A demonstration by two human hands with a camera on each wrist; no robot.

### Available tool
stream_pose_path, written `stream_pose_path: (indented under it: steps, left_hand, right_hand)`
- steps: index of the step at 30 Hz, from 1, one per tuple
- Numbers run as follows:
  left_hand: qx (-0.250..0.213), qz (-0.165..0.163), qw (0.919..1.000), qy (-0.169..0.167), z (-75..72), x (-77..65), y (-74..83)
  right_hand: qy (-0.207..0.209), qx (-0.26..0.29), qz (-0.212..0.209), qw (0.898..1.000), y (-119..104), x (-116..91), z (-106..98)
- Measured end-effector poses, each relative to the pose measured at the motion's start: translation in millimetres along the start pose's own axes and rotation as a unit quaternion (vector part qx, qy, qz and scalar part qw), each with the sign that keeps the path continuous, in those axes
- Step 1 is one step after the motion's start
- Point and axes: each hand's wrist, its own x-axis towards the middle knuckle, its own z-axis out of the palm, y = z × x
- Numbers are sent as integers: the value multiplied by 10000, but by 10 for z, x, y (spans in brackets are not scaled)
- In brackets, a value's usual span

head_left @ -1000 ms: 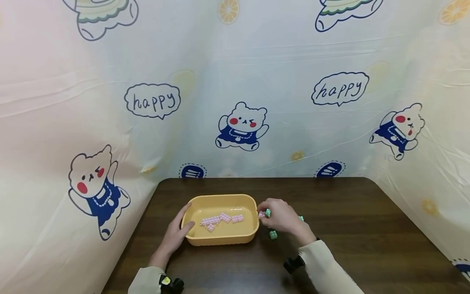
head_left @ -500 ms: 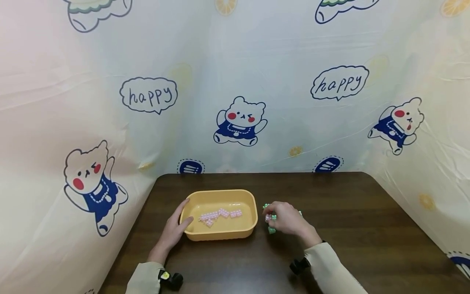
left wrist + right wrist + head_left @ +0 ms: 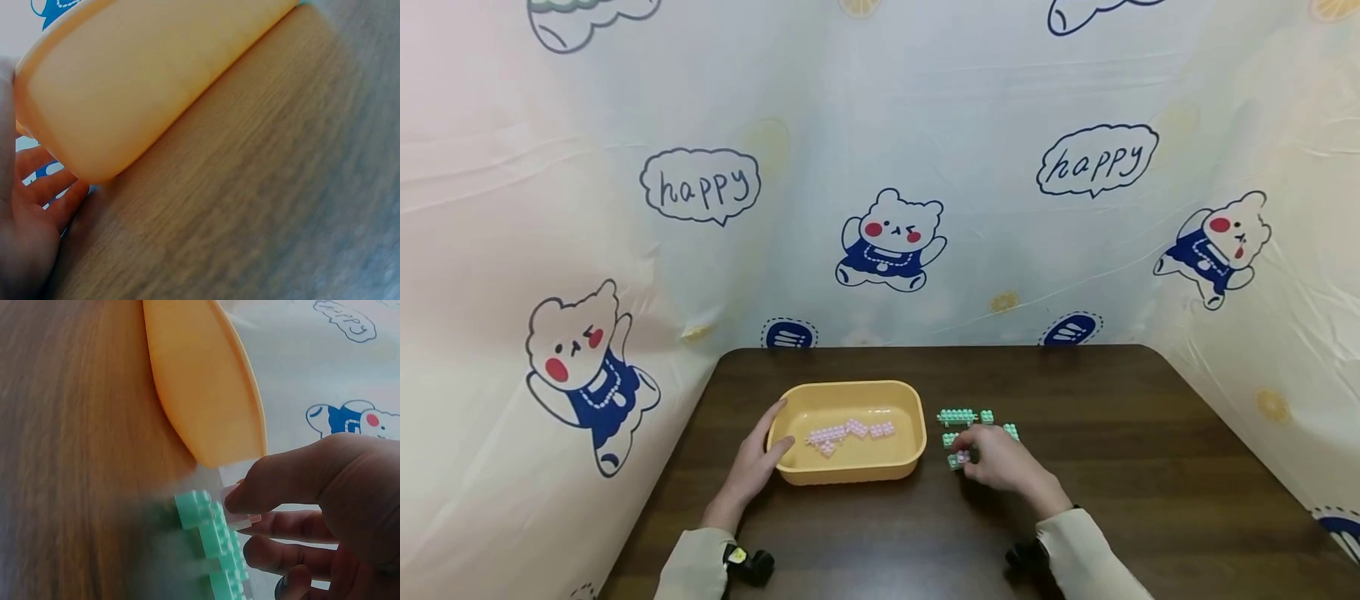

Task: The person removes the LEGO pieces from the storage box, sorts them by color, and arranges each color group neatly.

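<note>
A yellow plastic basin (image 3: 850,477) stands on the table with several pink toy bricks (image 3: 827,434) lying in it. My left hand (image 3: 752,471) holds the basin's left end, thumb over the rim; in the left wrist view, fingers (image 3: 47,181) spread beside its wall. To the right of the basin, my right hand (image 3: 1003,462) pinches a small pink brick (image 3: 237,515) between thumb and fingers. The pink brick is close beside a green brick (image 3: 194,509); whether they touch is unclear. Several more green bricks (image 3: 957,416) lie around that hand, partly hidden by it.
The dark wooden table (image 3: 880,542) has a far edge against a hanging cloth (image 3: 985,217) printed with bears. Bare wood lies in front of the basin and to the right of the green bricks. Both wrists wear black camera straps.
My right hand has moved from the basin's right rim rightward and nearer, carrying the pink brick to the green bricks. More green bricks show now. The left hand keeps its hold on the basin.
</note>
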Motion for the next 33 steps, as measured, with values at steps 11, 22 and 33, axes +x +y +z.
stream_pose_path:
  steps: [11,22,33]
  left_hand:
    - [-69,-27,10000,-2,-35,21,6]
    - [-16,-47,10000,20,-33,15,-10]
    - [19,41,10000,-14,-18,-18,54]
  right_hand:
    - [-30,-122,-220,9997,77,-141,-26]
    - [-335,108,-352,9988,67,-212,62]
    - [-219,26,-566,9982,63,-266,155]
